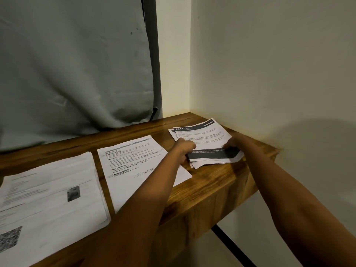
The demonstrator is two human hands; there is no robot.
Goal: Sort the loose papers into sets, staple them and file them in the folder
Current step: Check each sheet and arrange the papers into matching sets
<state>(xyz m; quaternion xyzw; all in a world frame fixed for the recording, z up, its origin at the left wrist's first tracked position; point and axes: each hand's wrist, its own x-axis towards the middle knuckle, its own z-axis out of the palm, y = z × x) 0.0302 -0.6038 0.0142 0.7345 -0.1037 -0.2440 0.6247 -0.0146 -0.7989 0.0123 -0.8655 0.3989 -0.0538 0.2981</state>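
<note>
Three paper piles lie on a wooden table [210, 191]. The far right pile [208, 137] has dark header and footer bands and sits fanned at the table's back corner. My left hand [184, 149] grips its left edge, fingers curled round the sheets. At its right edge my right hand [234, 143] pinches the same pile. A middle pile [133, 164] of printed text lies under my left forearm. A thicker left pile [50, 201], showing a small photo and a QR-like block, lies at the near left. No stapler or folder is in view.
A pale grey-green curtain [73, 64] hangs behind the table on the left. Cream walls [269, 64] meet at the corner right behind the right pile. The table's right end [265, 157] drops off beside my right forearm, with a dark floor line below.
</note>
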